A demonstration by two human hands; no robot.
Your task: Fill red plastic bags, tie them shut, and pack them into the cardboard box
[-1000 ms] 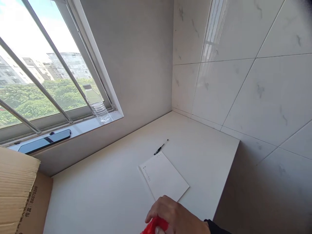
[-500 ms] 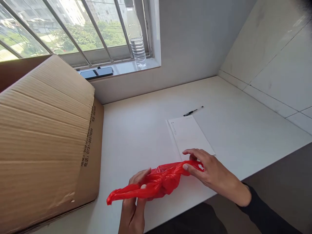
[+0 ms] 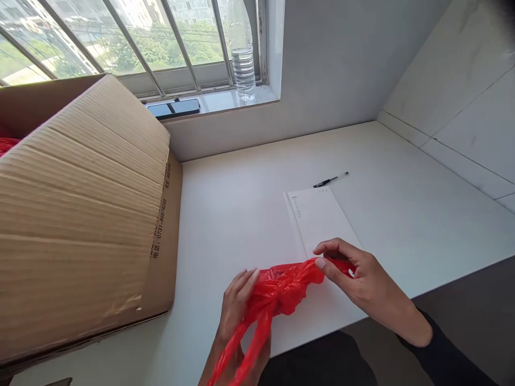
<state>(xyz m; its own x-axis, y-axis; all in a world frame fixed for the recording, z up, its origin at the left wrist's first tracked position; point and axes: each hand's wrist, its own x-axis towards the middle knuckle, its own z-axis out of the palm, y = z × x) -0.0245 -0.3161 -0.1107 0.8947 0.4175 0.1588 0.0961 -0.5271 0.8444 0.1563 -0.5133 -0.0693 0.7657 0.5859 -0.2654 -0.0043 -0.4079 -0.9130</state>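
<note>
- Right hand (image 3: 364, 276): thumb and index finger close in a narrow pinch on the right end of the red plastic bag (image 3: 292, 297)
- Left hand (image 3: 235, 305): holds the left part of the bag, fingers along its outer side; the thumb is hidden, so tightness of grip cannot be told
- Bag position: between both hands, over the near edge of the white table (image 3: 225, 203); gathered into a bunch that looks knotted, with two long strips hanging in front of the left wrist
- Step in hand, as judged: two-handed handling of the bunched bag, possibly at the knot
- Next move, as judged: calls for a firm left hold, a controlled right pinch, and strips kept clear of the left wrist; thin film may tear if pulled hard
- Obstruction, right: the white notepad (image 3: 322, 214) lies just beyond the bag, its near end covered by hand and bag; contact cannot be told
- Beyond the notepad: a black pen (image 3: 330, 180), just beside its far edge
- Obstruction, left: a large cardboard box (image 3: 96, 214), flap raised, limits sideways travel; red material (image 3: 7, 145) shows inside
- Window sill (image 3: 217, 101): a phone (image 3: 177, 107) lying flat and an upright bottle (image 3: 244, 64), both well apart from the hands
</note>
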